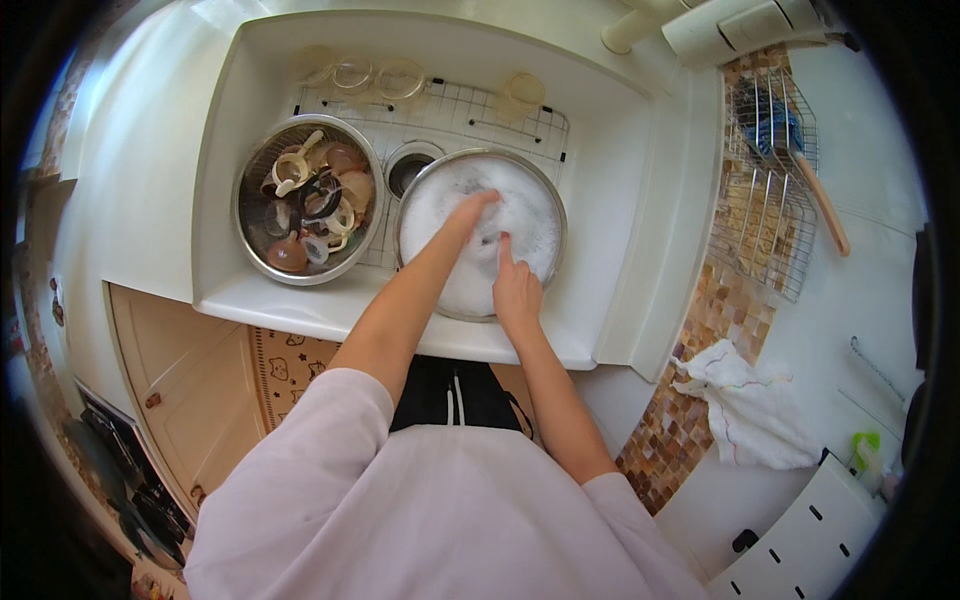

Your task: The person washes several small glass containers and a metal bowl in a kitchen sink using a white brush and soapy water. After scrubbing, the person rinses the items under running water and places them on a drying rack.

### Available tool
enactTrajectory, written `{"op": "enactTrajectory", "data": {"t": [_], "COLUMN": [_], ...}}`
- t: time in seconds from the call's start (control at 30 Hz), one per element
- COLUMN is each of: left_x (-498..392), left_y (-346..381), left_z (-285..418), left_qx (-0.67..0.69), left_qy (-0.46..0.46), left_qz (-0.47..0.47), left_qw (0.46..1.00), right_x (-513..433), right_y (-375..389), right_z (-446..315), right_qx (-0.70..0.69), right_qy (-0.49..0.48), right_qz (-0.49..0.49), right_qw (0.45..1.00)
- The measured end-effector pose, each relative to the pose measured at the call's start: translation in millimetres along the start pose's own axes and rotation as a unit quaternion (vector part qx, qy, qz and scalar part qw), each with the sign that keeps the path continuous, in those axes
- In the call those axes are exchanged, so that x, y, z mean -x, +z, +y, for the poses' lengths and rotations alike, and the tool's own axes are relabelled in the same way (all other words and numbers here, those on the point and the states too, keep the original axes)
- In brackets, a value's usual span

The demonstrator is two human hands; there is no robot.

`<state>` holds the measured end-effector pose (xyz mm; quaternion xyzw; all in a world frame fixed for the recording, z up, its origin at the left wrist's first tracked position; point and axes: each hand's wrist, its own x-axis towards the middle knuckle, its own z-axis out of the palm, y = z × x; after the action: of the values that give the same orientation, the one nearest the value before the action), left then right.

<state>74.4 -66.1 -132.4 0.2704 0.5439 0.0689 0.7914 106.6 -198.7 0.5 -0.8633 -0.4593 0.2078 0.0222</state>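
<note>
A round metal basin (559, 196) full of white suds (450, 281) sits in the white sink before me. My left hand (478, 208) reaches into it from the left, its fingers mostly sunk in the foam, so what they hold is hidden. My right hand (519, 291) is over the near right part of the basin, index finger stretched forward to the suds and the other fingers curled. A small dark spot shows in the foam by that fingertip; I cannot tell what it is. Left of the basin, a metal strainer bowl (247, 244) holds several cream, black, brown and clear small parts.
A wire rack (442, 101) lines the sink floor, with the drain (409, 169) between the bowls. Several clear round containers (400, 79) stand along the back wall. On the right are a wire basket (772, 217), a wooden-handled tool (821, 202) and a white cloth (750, 405).
</note>
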Motion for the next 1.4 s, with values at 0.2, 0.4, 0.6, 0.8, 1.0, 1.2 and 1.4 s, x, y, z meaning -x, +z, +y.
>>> {"op": "enactTrajectory", "data": {"t": [0.2,0.4,0.6,0.8,1.0,1.2,1.4], "left_x": [31,-17,-25,-27,-24,-15,-40], "left_y": [4,11,25,28,28,18,26], "left_z": [24,-3,-11,-11,-7,-1,-9], "left_qx": [0.021,-0.116,-0.085,-0.169,-0.214,-0.315,-0.241], "left_qy": [0.001,0.041,0.047,0.060,0.070,0.080,0.027], "left_qz": [-0.026,-0.002,0.017,0.003,-0.005,-0.004,0.000], "left_qw": [0.999,0.992,0.995,0.984,0.974,0.946,0.970], "right_x": [-36,-38,-29,-41,-40,-43,-36], "right_y": [6,25,35,25,10,-1,10], "right_z": [22,20,17,31,37,37,35], "right_qx": [-0.279,-0.246,-0.113,-0.122,-0.144,-0.193,-0.160], "right_qy": [0.031,-0.010,0.031,0.032,0.019,-0.002,0.003], "right_qz": [-0.146,-0.056,-0.028,-0.046,-0.035,-0.054,-0.087], "right_qw": [0.949,0.968,0.993,0.991,0.989,0.980,0.983]}}
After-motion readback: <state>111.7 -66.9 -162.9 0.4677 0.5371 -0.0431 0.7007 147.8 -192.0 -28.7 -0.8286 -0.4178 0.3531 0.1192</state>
